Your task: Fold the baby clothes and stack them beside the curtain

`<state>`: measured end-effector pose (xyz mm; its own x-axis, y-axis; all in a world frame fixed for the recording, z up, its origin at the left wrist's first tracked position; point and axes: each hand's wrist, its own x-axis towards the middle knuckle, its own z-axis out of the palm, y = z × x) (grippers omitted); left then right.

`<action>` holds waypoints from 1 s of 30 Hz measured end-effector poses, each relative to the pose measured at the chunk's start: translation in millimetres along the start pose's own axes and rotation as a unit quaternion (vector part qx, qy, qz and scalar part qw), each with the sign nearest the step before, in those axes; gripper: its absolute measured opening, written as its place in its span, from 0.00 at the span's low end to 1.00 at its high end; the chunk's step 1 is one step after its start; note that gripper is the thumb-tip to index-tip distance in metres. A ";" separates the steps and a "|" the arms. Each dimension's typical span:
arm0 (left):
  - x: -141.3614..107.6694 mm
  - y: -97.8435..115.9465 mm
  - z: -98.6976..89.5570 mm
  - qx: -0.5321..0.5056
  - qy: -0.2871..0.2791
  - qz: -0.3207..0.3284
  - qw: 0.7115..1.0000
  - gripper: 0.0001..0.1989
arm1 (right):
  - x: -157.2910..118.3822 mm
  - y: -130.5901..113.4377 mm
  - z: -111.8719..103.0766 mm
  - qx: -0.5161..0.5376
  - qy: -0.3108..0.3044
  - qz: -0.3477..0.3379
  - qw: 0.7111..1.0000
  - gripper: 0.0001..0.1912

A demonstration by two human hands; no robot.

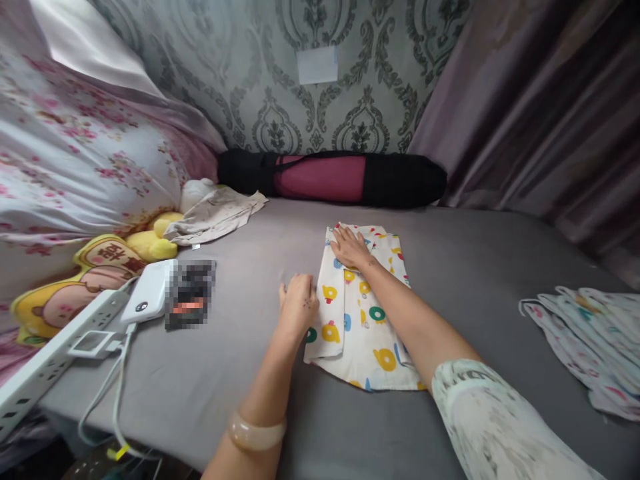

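Observation:
A white child's shirt (367, 313) printed with yellow, green, blue and red shapes lies on the grey sheet, its left side folded inward with a sleeve down the front. My right hand (350, 248) rests flat on the shirt's upper part, fingers spread, and the forearm crosses its right side. Beside the shirt's left edge is my left hand (299, 303), knuckles up and fingers curled downward. Its fingertips and thumb are hidden, so whether it pinches the fabric cannot be made out. A pale bangle (257, 433) circles the left wrist.
Folded printed clothes (595, 347) lie at the right. To the left are a white power bank (150, 290), a blurred-out item (191, 293), a power strip (55, 353), yellow plush toys (153, 241) and a crumpled cloth (220, 217). A black-and-maroon long bag (320, 179) lies against the wall.

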<state>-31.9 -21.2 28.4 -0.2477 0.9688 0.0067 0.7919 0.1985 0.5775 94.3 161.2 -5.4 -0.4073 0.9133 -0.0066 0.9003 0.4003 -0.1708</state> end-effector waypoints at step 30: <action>17.5 -16.6 -16.5 -0.179 0.102 -0.030 0.978 0.18 | -138.8 -109.5 19.9 0.035 0.030 -0.023 0.999 0.35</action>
<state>-58.6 -9.9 32.4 -0.4225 0.9001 0.1061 0.5363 0.1539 0.8299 49.1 -10.9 -5.5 -0.4372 0.8973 0.0609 0.8668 0.4384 -0.2374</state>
